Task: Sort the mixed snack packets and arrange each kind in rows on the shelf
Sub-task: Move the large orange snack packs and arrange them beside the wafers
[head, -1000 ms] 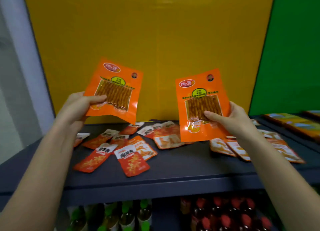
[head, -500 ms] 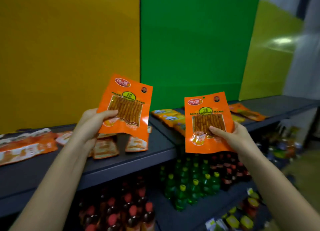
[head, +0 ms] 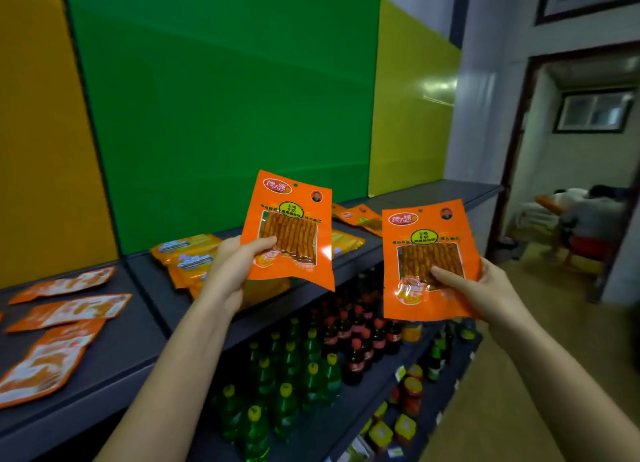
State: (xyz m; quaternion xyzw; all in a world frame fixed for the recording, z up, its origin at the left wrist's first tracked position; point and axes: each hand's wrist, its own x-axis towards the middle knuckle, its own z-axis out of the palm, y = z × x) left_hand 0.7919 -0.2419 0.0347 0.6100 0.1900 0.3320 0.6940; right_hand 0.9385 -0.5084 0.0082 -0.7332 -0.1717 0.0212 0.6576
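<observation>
My left hand [head: 232, 271] pinches one orange packet [head: 289, 226] and my right hand [head: 485, 288] grips its twin [head: 429, 253], fingers clamped. Both are up above the shelf [head: 145, 309], labels facing me, probably so I can check they match.

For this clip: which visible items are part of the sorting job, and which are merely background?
Job: orange packet in left hand; matching packet in right hand; yellow packets, orange-white packets, top shelf.
Background: green bottles, red-capped bottles.
</observation>
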